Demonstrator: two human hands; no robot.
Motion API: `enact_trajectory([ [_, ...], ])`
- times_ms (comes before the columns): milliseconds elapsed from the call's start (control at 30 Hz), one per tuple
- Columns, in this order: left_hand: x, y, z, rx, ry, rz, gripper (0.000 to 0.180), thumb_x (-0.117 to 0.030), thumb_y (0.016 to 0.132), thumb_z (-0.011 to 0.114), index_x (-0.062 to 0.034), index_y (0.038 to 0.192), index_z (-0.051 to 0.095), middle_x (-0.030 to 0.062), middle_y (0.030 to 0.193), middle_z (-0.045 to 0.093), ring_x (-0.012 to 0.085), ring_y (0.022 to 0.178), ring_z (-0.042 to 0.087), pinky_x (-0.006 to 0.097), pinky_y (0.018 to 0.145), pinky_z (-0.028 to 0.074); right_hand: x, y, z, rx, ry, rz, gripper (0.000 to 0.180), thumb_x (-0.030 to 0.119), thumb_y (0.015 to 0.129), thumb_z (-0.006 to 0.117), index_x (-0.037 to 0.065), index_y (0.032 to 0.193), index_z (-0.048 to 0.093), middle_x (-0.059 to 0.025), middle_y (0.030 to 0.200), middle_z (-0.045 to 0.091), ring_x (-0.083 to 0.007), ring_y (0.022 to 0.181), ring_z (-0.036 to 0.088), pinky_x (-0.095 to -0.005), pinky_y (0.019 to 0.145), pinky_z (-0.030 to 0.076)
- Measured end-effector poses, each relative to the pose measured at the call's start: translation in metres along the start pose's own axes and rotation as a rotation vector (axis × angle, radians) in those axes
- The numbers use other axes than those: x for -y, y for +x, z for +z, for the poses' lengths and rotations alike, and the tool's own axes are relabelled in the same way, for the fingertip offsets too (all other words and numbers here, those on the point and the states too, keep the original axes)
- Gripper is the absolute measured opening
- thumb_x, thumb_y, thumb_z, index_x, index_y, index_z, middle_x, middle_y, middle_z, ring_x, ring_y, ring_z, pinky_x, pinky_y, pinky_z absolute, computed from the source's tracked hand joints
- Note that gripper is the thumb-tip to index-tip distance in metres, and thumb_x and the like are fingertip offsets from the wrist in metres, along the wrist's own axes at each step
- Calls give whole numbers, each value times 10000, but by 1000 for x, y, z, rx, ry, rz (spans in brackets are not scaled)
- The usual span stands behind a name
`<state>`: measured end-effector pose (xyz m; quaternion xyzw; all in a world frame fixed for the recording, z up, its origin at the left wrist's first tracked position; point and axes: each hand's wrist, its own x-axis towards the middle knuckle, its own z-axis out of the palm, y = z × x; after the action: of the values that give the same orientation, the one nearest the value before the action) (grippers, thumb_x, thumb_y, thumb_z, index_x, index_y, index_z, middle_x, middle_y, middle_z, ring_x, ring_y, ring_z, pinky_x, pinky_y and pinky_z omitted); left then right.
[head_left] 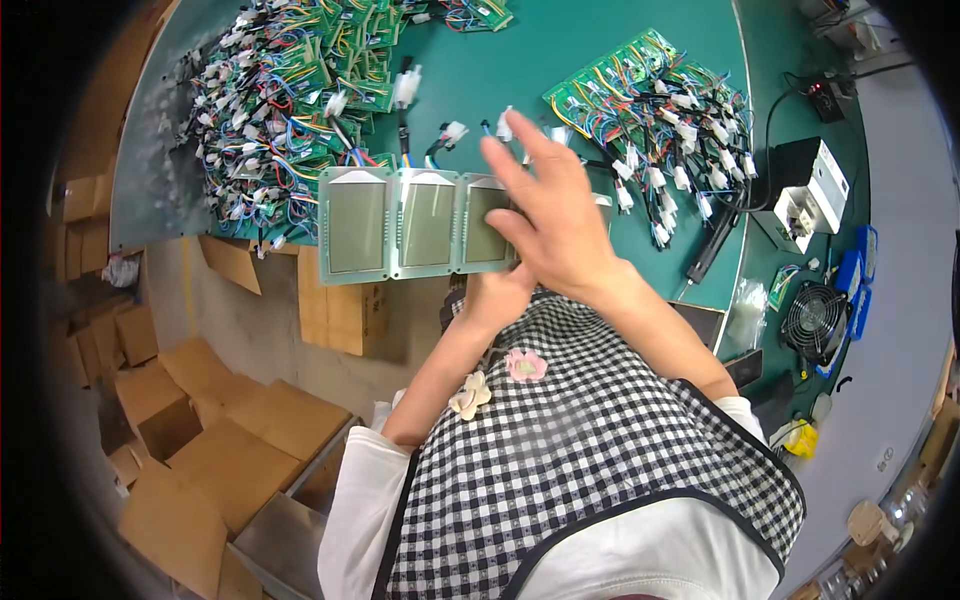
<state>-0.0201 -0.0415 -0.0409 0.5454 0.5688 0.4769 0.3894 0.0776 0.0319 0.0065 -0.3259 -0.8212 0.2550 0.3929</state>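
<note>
A joined row of green circuit boards with grey display screens [428, 225] lies along the table's near edge, partly overhanging it. My left hand [494, 298] is closed at the row's near edge; my right hand hides part of its fingers. Over the right part of the row, my right hand [560, 205] is spread, its thumb reaching across the third screen. Whether it presses on the boards cannot be made out. Short wire leads with white connectors [407, 88] stick out from the row's far side.
Wired circuit boards pile up at the left [290, 100], with a smaller stack [650, 110] at the right. Beside that stack lies a black-handled soldering iron [712, 250]. A white-and-black box [808, 190] and a black fan [812, 318] stand farther right. Open cardboard boxes [225, 460] cover the lower-left floor.
</note>
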Motion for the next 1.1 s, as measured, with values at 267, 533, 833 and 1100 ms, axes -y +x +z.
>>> enact_trajectory([
  [267, 7, -10, 1, 23, 7, 125, 674, -37, 781, 579, 11, 1332, 193, 178, 1341, 299, 267, 1227, 345, 368, 977, 326, -3, -16, 16, -82, -81, -120, 350, 85, 653, 663, 93, 999, 608, -77, 1150, 534, -291, 1082, 471, -468, 915, 355],
  [533, -6, 4, 9, -150, -46, 142, 494, -14, 769, 561, 18, 1216, 354, 152, 1180, 454, 250, 1121, 451, 350, 895, 399, 6, -12, 9, -65, 66, -19, 300, 263, 588, 738, 58, 733, 575, -77, 782, 548, -259, 770, 513, -371, 718, 390],
  [833, -6, 0, 11, 18, 30, -107, 445, -12, 753, 591, 23, 1145, 383, 130, 1124, 462, 227, 1071, 458, 337, 866, 396, 6, 8, -12, 349, 199, 272, 333, 266, 598, 745, 28, 616, 513, -107, 674, 542, -284, 627, 539, -377, 545, 417],
  [1100, 3, -9, 11, -72, -144, -72, 350, -5, 767, 578, 1, 1094, 454, 88, 1064, 522, 158, 951, 521, 274, 781, 435, -6, 6, -19, 354, 191, 99, 278, 201, 594, 738, 34, 631, 519, -86, 670, 530, -270, 616, 530, -352, 546, 411],
])
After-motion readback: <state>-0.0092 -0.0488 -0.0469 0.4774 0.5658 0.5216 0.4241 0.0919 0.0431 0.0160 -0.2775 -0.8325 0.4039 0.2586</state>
